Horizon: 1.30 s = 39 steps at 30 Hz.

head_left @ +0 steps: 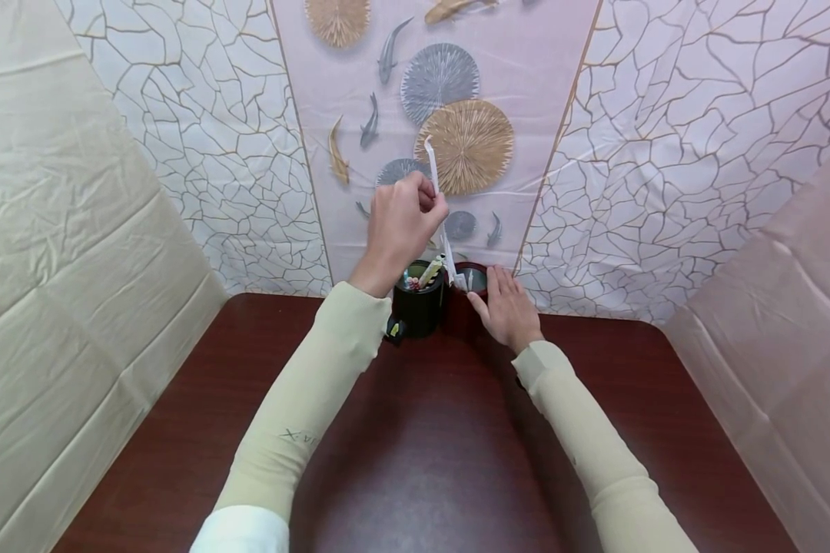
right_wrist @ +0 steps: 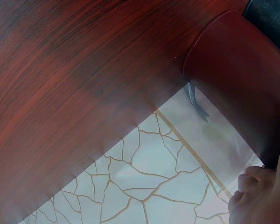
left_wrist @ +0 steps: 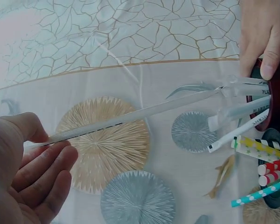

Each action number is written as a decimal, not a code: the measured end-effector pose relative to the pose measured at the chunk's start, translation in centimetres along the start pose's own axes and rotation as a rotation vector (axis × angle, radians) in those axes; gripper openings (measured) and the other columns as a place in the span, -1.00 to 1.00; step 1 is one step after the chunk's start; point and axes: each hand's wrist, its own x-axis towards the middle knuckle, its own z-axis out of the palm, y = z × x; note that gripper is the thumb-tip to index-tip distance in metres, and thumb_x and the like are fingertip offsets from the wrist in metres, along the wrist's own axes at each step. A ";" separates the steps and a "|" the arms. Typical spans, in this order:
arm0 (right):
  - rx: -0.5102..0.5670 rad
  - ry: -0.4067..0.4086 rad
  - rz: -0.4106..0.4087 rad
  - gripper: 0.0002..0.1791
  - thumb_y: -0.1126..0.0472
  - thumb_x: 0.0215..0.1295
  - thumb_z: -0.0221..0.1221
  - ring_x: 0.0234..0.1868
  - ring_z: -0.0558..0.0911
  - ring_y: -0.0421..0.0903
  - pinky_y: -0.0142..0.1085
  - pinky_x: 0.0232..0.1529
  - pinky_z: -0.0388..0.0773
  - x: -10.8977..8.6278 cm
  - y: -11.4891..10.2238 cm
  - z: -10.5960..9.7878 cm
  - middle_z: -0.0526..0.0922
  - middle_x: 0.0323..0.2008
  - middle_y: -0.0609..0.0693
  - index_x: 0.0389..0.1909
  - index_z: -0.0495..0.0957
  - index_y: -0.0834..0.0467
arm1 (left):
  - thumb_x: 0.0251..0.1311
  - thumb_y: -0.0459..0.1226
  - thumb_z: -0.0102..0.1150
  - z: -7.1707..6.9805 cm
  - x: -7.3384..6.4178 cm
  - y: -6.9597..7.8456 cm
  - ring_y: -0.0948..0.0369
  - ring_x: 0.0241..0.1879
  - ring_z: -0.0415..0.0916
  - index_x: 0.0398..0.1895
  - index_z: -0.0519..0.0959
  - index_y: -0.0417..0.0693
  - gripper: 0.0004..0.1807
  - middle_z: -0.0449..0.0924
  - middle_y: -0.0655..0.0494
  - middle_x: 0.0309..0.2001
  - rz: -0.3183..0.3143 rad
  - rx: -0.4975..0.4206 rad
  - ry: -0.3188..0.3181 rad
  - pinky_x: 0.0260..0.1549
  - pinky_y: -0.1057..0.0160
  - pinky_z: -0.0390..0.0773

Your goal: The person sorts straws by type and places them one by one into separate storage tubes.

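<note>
My left hand pinches a long white paper-wrapped straw between thumb and fingertips, above the cups. The straw slants down, its lower end among other wrapped straws in the dark red cup. At that cup's right side, my right hand rests with fingers extended and thumb touching the rim. Left of the red cup stands a black cup of striped and dotted paper straws. In the right wrist view, only some knuckles of the right hand show at the lower right corner.
A small black object with a yellow mark sits at the black cup's left foot. The cups stand near the back edge of the dark red wooden table. Patterned cloth hangs behind, with plain cloth at both sides.
</note>
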 end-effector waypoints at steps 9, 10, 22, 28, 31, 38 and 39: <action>-0.003 0.011 0.001 -0.09 -0.28 0.71 -0.33 0.70 0.05 0.29 0.14 0.69 0.03 -0.1 -0.2 0.1 0.04 0.67 0.37 0.67 -0.08 0.40 | 0.35 -0.30 0.26 0.5 0.8 0.6 0.19 -0.34 0.79 -0.30 0.69 -0.15 -0.89 0.85 0.06 -0.35 0.053 -0.012 0.062 -0.17 0.20 0.70; -0.002 0.009 0.001 -0.09 -0.28 0.71 -0.33 0.70 0.05 0.29 0.13 0.69 0.03 -0.1 -0.2 0.1 0.04 0.67 0.37 0.67 -0.08 0.40 | 0.35 -0.30 0.25 0.6 0.9 0.6 0.20 -0.33 0.80 -0.29 0.69 -0.15 -0.89 0.85 0.06 -0.34 0.050 -0.016 0.065 -0.16 0.20 0.70; -0.011 -0.024 0.010 -0.08 -0.30 0.71 -0.35 0.72 -0.01 0.26 0.10 0.72 -0.04 0.1 0.0 0.0 -0.01 0.68 0.35 0.68 -0.14 0.38 | 0.39 -0.28 0.29 2.5 1.2 0.3 0.18 -0.26 0.81 -0.17 0.71 -0.17 -0.87 0.86 0.03 -0.23 0.020 -0.041 0.031 -0.16 0.26 0.72; -0.008 -0.007 0.006 -0.08 -0.29 0.71 -0.35 0.72 0.01 0.26 0.11 0.71 -0.03 0.1 0.2 0.1 -0.01 0.68 0.35 0.68 -0.13 0.38 | 0.39 -0.25 0.30 3.8 1.0 -0.3 0.18 -0.19 0.82 -0.16 0.71 -0.13 -0.87 0.87 0.06 -0.20 0.005 -0.007 0.001 -0.13 0.23 0.72; -0.010 0.003 0.003 -0.08 -0.29 0.71 -0.34 0.71 0.02 0.27 0.11 0.71 -0.02 0.1 0.2 0.3 0.01 0.68 0.36 0.68 -0.12 0.38 | 0.38 -0.26 0.31 4.6 0.7 -0.8 0.18 -0.19 0.82 -0.18 0.72 -0.12 -0.89 0.87 0.07 -0.21 -0.001 0.004 -0.009 -0.14 0.20 0.71; -0.008 0.002 0.001 -0.08 -0.28 0.71 -0.33 0.71 0.04 0.28 0.12 0.70 -0.01 0.1 0.0 0.2 0.02 0.67 0.37 0.68 -0.12 0.39 | 0.37 -0.26 0.31 6.3 -0.2 -1.9 0.18 -0.16 0.82 -0.18 0.70 -0.11 -0.89 0.87 0.09 -0.19 -0.001 0.023 -0.049 -0.14 0.18 0.72; -0.009 0.000 0.002 -0.08 -0.28 0.71 -0.33 0.71 0.04 0.28 0.12 0.70 0.00 0.1 0.0 0.1 0.02 0.67 0.37 0.68 -0.12 0.39 | 0.37 -0.25 0.31 6.5 -0.4 -2.1 0.18 -0.17 0.82 -0.18 0.70 -0.11 -0.89 0.87 0.09 -0.19 0.001 0.028 -0.054 -0.14 0.18 0.71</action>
